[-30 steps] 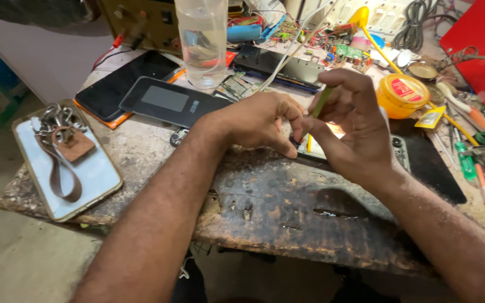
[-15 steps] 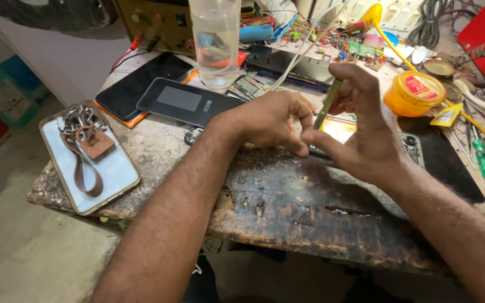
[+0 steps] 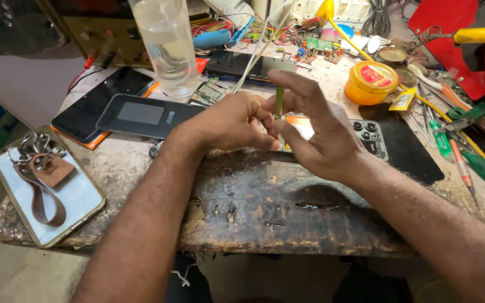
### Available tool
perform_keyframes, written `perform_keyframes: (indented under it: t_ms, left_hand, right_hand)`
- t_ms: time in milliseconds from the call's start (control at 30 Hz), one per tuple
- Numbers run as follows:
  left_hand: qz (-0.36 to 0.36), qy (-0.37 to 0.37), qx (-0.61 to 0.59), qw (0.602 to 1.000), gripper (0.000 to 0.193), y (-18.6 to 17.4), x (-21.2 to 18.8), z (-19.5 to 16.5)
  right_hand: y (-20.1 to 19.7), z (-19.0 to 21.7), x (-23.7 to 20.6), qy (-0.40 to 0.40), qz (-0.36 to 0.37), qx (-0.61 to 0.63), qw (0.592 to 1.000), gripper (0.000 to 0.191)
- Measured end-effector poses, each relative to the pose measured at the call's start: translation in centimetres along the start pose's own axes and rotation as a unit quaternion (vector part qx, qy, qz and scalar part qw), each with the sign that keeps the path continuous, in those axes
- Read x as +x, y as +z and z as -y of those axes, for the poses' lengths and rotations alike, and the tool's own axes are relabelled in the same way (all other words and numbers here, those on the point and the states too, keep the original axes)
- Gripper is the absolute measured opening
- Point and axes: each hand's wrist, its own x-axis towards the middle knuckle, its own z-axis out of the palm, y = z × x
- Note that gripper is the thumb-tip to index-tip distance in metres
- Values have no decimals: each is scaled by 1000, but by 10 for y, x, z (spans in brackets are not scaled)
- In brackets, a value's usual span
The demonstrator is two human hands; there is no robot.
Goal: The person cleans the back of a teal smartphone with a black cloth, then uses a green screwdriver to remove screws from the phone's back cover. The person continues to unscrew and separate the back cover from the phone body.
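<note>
My right hand (image 3: 315,132) pinches a thin green screwdriver (image 3: 279,101) upright between thumb and fingers, its tip down on an opened phone (image 3: 366,134) lying on the worn wooden bench (image 3: 254,196). My left hand (image 3: 234,120) sits just left of the tool, fingers curled against its lower end and the phone's edge. Whether it grips a small part there is hidden by the fingers. Most of the phone is covered by both hands; its camera cluster shows at the right.
A clear plastic bottle (image 3: 166,45) stands behind the hands. Two dark phones (image 3: 141,115) lie at the left, a light phone with keys and a brown strap (image 3: 46,185) at the near left. A yellow tin (image 3: 370,83), circuit boards and screwdrivers (image 3: 456,151) crowd the right.
The screwdriver has gone from tilted to upright in my right hand. Both hands stayed over the opened phone while my view came closer.
</note>
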Motion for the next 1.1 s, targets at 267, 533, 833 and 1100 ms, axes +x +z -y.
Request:
perform_keyframes:
  t_ms: [267, 533, 833, 1100]
  left_hand:
    - [-2, 23, 22, 999, 27, -1, -4, -8]
    - [-10, 36, 65, 997, 56, -1, -5, -11]
    - [-35, 68, 52, 996, 79, 1, -2, -3]
    - [-45, 62, 53, 996, 77, 3, -4, -8]
  right_hand:
    - [-8, 0, 1, 68, 14, 51, 996, 68]
    - [-8, -1, 4, 40, 26, 92, 995, 68]
    - [-8, -2, 4, 41, 36, 37, 998, 75]
    - [-24, -10, 1, 137, -62, 117, 982, 67]
